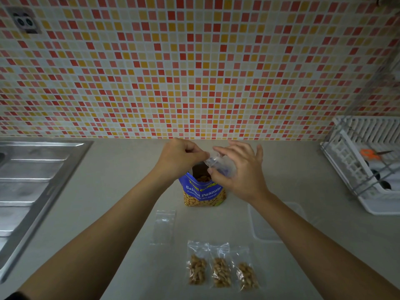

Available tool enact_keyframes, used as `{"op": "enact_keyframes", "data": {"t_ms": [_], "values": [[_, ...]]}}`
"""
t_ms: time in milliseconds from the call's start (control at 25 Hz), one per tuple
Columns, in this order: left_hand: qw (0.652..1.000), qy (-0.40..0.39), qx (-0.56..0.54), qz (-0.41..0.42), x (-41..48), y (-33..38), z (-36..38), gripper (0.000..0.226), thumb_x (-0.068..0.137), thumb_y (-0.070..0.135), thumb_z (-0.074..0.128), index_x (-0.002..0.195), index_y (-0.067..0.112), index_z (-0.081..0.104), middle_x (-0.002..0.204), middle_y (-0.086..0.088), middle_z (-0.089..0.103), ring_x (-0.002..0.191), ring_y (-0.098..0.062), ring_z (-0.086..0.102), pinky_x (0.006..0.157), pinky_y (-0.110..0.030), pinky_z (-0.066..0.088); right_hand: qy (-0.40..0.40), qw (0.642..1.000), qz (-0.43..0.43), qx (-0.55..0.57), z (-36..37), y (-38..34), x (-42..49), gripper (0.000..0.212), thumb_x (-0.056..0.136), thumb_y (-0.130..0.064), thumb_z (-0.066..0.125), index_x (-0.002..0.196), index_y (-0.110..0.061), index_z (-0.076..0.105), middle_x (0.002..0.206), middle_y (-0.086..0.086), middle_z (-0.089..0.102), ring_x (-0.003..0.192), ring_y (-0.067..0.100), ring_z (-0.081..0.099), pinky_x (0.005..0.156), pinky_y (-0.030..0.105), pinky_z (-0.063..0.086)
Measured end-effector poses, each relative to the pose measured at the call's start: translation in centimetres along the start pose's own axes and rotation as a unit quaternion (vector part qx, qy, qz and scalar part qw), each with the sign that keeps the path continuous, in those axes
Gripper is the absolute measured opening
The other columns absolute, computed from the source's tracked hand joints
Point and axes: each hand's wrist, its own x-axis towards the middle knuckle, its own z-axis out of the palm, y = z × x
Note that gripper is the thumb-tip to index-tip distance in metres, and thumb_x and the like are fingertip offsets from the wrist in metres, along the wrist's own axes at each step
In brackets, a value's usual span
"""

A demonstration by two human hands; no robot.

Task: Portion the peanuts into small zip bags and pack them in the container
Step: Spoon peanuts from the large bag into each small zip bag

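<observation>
Both hands work above the open mouth of the blue foil pouch of salted peanuts [203, 191], which stands upright toward the far side of the pale countertop [121, 169]. The left hand [180, 158] has its fingers curled and pinches one lip of a small clear zip bag [219, 162]. The right hand [240, 172] pinches the bag's other side between thumb and forefinger, with its remaining fingers fanned out.

The step in hand appears to be opening this bag for filling. To do it well, each hand should grip only one layer of the lip and draw the layers gently apart. The bag's mouth is best kept over the pouch so stray nuts drop back in, and the pouch must not be toppled.

There is one pouch. Three filled zip bags [220, 269] lie side by side in a row at the near edge. One empty flat zip bag [164, 226] lies left of centre, between that row and the pouch. With the held one, that makes five small bags. One translucent rectangular plastic container [259, 229] sits to the right, partly hidden under the right forearm, and no bags are visible in it.
</observation>
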Motion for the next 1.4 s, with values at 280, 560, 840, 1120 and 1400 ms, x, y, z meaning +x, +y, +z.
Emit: {"op": "enact_keyframes", "data": {"t_ms": [280, 560, 840, 1120, 1400], "values": [[0.977, 0.140, 0.149, 0.053, 2.5, -2.9, -1.6, 0.042, 0.088, 0.042, 0.056, 0.120, 0.016, 0.058, 0.116, -0.003, 0.059, 0.096, -0.014, 0.054, 0.078, -0.024, 0.041, 0.011, 0.999, -0.040, 0.008, 0.0, 2.2, -0.4, 0.048, 0.070, -0.052, 0.059, 0.105, -0.021, 0.067, 0.103, -0.002, 0.067, 0.111, 0.011, 0.048, 0.102, 0.060, 0.026], [0.953, 0.011, 0.293, 0.071, 5.2, -5.1, 0.3, 0.033, 0.088, 0.026, 0.061, 0.114, 0.006, 0.062, 0.105, -0.010, 0.066, 0.084, -0.014, 0.053, 0.075, -0.021, 0.040, -0.037, 0.993, -0.055, 0.093, 0.4, 4.2, -1.1, 0.049, 0.074, -0.039, 0.070, 0.112, -0.009, 0.064, 0.105, 0.005, 0.065, 0.099, 0.010, 0.055, 0.087, 0.024, 0.047], [0.915, -0.044, 0.377, 0.139, 4.4, -4.2, 1.2, 0.021, 0.094, 0.020, 0.046, 0.106, 0.006, 0.058, 0.082, -0.009, 0.059, 0.066, -0.015, 0.051, 0.059, -0.023, 0.041, -0.022, 0.991, -0.041, 0.123, 1.0, 5.4, -1.3, 0.050, 0.075, -0.034, 0.071, 0.114, -0.003, 0.063, 0.102, 0.006, 0.064, 0.092, 0.007, 0.058, 0.082, 0.014, 0.048], [0.917, -0.117, 0.378, 0.047, 5.9, -4.3, 4.7, 0.025, 0.091, 0.015, 0.045, 0.103, 0.002, 0.062, 0.096, -0.013, 0.064, 0.072, -0.022, 0.054, 0.057, -0.026, 0.044, -0.010, 0.988, -0.021, 0.150, 1.4, 6.0, -1.2, 0.047, 0.074, -0.032, 0.073, 0.112, -0.006, 0.063, 0.097, 0.005, 0.063, 0.089, 0.009, 0.060, 0.081, 0.025, 0.051], [0.978, -0.062, 0.201, -0.007, 6.2, -5.0, 2.7, 0.019, 0.089, 0.010, 0.051, 0.099, 0.010, 0.068, 0.097, -0.008, 0.068, 0.090, -0.020, 0.062, 0.074, -0.026, 0.051, -0.002, 0.989, -0.016, 0.147, 1.1, 6.7, -1.6, 0.047, 0.075, -0.031, 0.073, 0.113, -0.005, 0.062, 0.096, 0.003, 0.061, 0.087, 0.012, 0.060, 0.077, 0.032, 0.054]]}}
